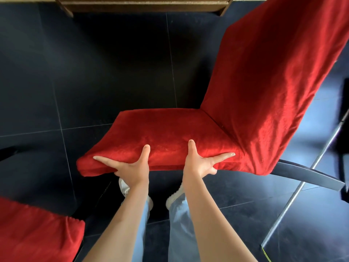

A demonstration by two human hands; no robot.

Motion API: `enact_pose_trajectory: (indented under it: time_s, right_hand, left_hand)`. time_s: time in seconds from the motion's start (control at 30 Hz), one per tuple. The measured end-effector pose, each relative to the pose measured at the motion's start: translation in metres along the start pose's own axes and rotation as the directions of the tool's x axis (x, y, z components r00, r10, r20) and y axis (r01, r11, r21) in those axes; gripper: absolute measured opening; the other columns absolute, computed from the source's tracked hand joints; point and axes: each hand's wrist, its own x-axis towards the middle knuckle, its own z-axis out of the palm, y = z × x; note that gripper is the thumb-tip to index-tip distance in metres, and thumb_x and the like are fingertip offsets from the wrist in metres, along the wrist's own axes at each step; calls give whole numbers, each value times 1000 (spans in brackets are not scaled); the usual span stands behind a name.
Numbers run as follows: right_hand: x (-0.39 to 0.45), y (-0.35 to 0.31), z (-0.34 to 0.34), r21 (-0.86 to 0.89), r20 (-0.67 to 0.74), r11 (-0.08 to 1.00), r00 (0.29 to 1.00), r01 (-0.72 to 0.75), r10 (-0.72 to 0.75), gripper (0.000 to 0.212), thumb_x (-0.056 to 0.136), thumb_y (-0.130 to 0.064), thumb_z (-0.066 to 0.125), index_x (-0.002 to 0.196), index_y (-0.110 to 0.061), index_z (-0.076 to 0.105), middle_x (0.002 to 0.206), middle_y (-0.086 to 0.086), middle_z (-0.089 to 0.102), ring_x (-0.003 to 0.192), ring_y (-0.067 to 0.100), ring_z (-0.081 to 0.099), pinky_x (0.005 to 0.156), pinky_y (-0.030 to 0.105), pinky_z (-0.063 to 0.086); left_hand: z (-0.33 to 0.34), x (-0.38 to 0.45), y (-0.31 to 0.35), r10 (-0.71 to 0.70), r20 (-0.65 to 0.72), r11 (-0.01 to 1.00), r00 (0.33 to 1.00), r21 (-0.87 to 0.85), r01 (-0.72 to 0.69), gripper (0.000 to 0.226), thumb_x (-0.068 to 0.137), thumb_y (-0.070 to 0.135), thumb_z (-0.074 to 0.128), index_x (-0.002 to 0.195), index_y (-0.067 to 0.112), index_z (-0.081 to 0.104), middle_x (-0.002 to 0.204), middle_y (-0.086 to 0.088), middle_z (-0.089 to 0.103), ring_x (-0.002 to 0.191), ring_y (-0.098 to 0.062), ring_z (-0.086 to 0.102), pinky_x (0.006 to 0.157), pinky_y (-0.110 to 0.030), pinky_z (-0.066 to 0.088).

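- We gripped the red chair cover [166, 129] at the seat's near edge with left hand [132, 168] and right hand [198, 164], thumbs on top, fingers curled beneath.
- That edge ran left-right before us; the backrest [273, 72] stood nearer the right hand.

Dark tile floor [94, 72], wood frame [143, 6], 2nd red seat [34, 229]

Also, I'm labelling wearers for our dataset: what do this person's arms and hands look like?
Both forearms are bare, with no sleeves in view. The left hand and right hand carry no gloves, rings, watch or bracelet. The visible nails look unpainted.
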Motion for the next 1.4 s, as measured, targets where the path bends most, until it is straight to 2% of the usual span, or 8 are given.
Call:
enact_pose_trajectory:
  time_s: [0.17,0.47,0.67,0.83,0.93,1.03,1.2,1.4]
  right_hand:
    - [1,-12,8,22,21,998,998,67,-67,122,65,-47,83,124,-76,-20,150,23,8,77,22,62,77,39,51]
    - [9,-53,26,86,54,989,990,123,-128,118,70,-35,83,135,-69,-10,151,20,4,70,11,59,53,17,36]
    - [9,-65,31,17,59,993,991,117,-118,119,69,-42,82,137,-65,-13,151,23,4,69,15,61,51,21,36]
    - [10,-66,31,-33,78,991,989,132,-129,119,67,-52,81,136,-65,-16,151,24,6,74,17,60,52,23,36]
    - [11,-75,31,-73,112,984,981,164,-155,118,68,-54,79,135,-65,-18,150,24,8,86,27,61,64,29,44]
    - [12,-88,30,-115,170,974,970,193,-172,118,69,-54,78,136,-64,-18,147,24,14,97,31,59,78,38,48]
    - [12,-86,21,-166,215,965,963,202,-164,118,70,-54,78,138,-61,-18,149,27,13,94,31,58,78,40,46]
    - [19,-87,3,-290,321,902,920,320,-224,113,72,-63,71,139,-59,-20,144,30,22,95,36,59,86,44,49]
  left_hand:
    - [8,-1,18,20,2,1000,1000,6,-20,136,55,53,85,135,60,-25,135,-31,37,85,-22,47,78,-33,40]
    - [32,2,60,31,19,999,999,17,-32,132,60,48,86,137,60,-21,140,-30,30,78,-26,55,79,-38,44]
    - [40,1,71,9,5,1000,1000,22,-9,131,61,48,86,136,61,-20,143,-28,27,94,-36,61,85,-47,49]
    - [42,2,72,9,-7,999,1000,33,-8,130,61,52,85,137,61,-20,144,-27,27,93,-35,61,80,-41,46]
    - [46,4,84,11,8,999,1000,34,-11,129,61,52,84,138,60,-20,143,-27,28,84,-32,57,76,-38,42]
    - [50,6,97,16,17,999,1000,33,-16,128,63,50,84,140,58,-19,142,-27,30,95,-38,61,79,-41,44]
    - [44,2,92,10,33,998,999,64,-13,127,65,51,83,140,57,-19,146,-28,27,104,-41,59,85,-47,46]
    - [31,10,94,60,130,996,990,57,-68,123,70,46,81,141,55,-19,147,-23,31,104,-32,56,80,-40,42]
